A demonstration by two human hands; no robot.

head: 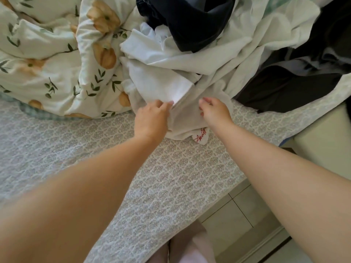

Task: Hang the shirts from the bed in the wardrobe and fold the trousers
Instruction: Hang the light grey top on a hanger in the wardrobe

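A heap of clothes lies on the bed [171, 183]. On its near side is a crumpled white shirt [186, 114] with red script printed near its lower edge. My left hand [152, 115] pinches a fold of this white shirt at its left side. My right hand [214, 111] has curled fingers resting on the shirt's right side; whether it grips cloth I cannot tell. Behind lie more white garments [209, 57], a dark navy garment [191, 23] on top of the heap, and black clothing [296, 80] to the right.
A bunched floral duvet [57, 59] fills the left back of the bed. The patterned grey bedspread reaches the bed's edge at the lower right, where a tiled floor [237, 211] shows. A pale piece of furniture [326, 141] stands at the right.
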